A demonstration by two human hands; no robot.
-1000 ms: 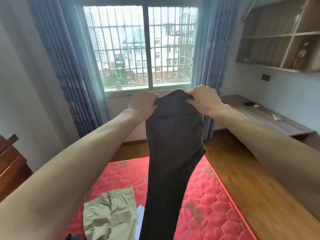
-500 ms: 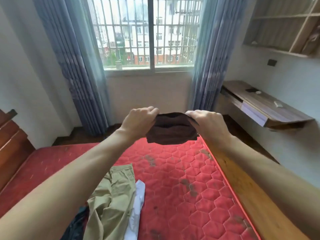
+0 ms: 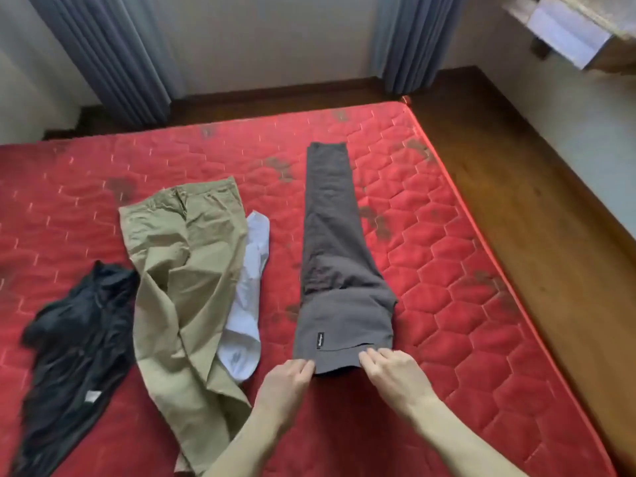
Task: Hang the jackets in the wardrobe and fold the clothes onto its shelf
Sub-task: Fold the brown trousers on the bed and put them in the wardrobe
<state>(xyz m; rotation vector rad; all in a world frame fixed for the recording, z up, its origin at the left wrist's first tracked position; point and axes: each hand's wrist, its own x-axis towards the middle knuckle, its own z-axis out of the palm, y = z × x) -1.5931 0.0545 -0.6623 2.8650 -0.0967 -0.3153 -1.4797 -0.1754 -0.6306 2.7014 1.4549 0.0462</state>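
Observation:
Dark grey trousers (image 3: 339,256) lie flat and lengthwise on the red mattress (image 3: 447,270), legs together and pointing away from me. My left hand (image 3: 287,376) pinches the near left corner of their waistband. My right hand (image 3: 392,371) pinches the near right corner. To the left lie crumpled khaki trousers (image 3: 182,287), a white garment (image 3: 249,297) partly tucked under them, and a black garment (image 3: 72,342) in a loose heap. The wardrobe is out of view.
The mattress's right edge (image 3: 488,242) borders a wooden bed frame (image 3: 537,256). Blue curtains (image 3: 113,53) hang at the far wall on both sides. A desk corner with a drawer (image 3: 571,36) juts in at the top right.
Earlier I held the grey trousers up in the air before the window. They have come down and now lie spread on the mattress, and my view has tilted down to the bed.

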